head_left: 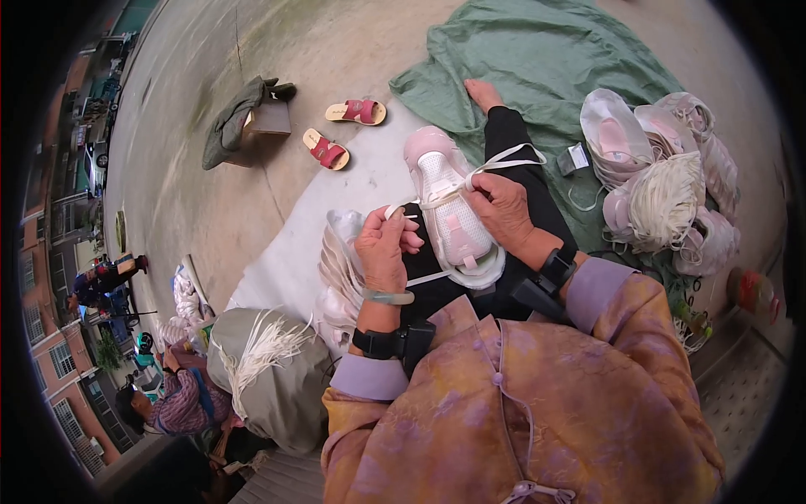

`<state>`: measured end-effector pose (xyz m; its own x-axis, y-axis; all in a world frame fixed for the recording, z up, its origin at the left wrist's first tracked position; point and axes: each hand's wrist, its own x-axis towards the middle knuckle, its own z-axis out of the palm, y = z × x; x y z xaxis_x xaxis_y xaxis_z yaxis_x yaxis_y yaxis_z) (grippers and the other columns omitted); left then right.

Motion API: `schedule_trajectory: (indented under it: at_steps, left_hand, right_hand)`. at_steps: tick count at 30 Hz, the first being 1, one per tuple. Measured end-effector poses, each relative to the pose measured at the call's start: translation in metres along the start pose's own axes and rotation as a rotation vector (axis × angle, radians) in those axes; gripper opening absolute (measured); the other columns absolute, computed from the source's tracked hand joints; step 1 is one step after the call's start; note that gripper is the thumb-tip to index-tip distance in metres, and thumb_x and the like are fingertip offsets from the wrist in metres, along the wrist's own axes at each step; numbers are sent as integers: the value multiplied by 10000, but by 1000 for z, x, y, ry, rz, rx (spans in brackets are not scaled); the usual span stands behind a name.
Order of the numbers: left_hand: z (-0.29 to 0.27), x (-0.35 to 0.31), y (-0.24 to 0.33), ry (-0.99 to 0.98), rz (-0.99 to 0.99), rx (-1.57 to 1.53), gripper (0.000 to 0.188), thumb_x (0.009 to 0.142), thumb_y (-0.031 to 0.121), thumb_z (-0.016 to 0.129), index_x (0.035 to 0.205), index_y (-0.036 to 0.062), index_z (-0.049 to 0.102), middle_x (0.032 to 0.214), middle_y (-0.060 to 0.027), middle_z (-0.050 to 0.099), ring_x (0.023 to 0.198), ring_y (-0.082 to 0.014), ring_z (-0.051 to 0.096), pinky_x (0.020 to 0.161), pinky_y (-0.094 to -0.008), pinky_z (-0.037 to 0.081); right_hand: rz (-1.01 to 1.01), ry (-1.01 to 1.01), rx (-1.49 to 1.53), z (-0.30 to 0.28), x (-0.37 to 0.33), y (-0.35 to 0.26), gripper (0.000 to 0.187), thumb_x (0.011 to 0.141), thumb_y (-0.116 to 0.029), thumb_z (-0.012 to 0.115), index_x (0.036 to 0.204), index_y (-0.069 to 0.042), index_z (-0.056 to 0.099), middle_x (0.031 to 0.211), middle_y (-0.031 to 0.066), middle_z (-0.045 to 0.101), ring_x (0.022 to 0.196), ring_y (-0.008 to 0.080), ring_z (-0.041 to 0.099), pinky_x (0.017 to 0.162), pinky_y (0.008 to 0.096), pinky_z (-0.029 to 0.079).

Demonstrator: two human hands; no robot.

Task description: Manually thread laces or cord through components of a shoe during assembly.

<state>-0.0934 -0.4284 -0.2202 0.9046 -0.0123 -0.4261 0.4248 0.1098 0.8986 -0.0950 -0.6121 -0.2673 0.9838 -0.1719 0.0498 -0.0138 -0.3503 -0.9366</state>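
Note:
A pink and white sneaker (454, 210) rests on my lap, its toe pointing away from me. A white shoelace (438, 200) crosses its upper near the middle. On the left of the shoe, my left hand (385, 247) is closed, pinching one end of the lace between thumb and finger. My right hand (502, 209) grips the lace on the other side, and a loose length of it loops up beyond those fingers. Another strand of lace hangs low beside the heel, near my left wrist. The sole is hidden beneath the shoe.
Stacked pink and white shoe uppers (340, 277) stand at my left. More sneakers and a bundle of white laces (669, 202) lie to my right on a green cloth (537, 55). Red sandals (357, 112) and a cardboard box (267, 119) sit ahead. Another person (180, 395) sits at left.

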Motion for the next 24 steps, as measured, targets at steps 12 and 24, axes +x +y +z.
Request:
schedule_trajectory:
  at_steps: [12, 24]
  left_hand:
    - [-6, 9, -22, 71, -130, -145, 124, 840, 140, 580, 857, 19, 557, 706, -70, 609, 526, -102, 583, 426, -178, 443]
    - [8, 15, -39, 121, -41, -5, 109, 850, 121, 547, 796, 27, 539, 589, -23, 532, 397, -60, 424, 365, -182, 326]
  right_hand:
    - [100, -142, -230, -13, -8, -14, 190, 729, -225, 645, 761, -58, 559, 596, 45, 542, 537, 206, 538, 524, 331, 409]
    - [-566, -257, -431, 0, 1, -27, 210, 653, -135, 639, 858, -105, 604, 793, 28, 501, 788, 203, 493, 724, 365, 328]
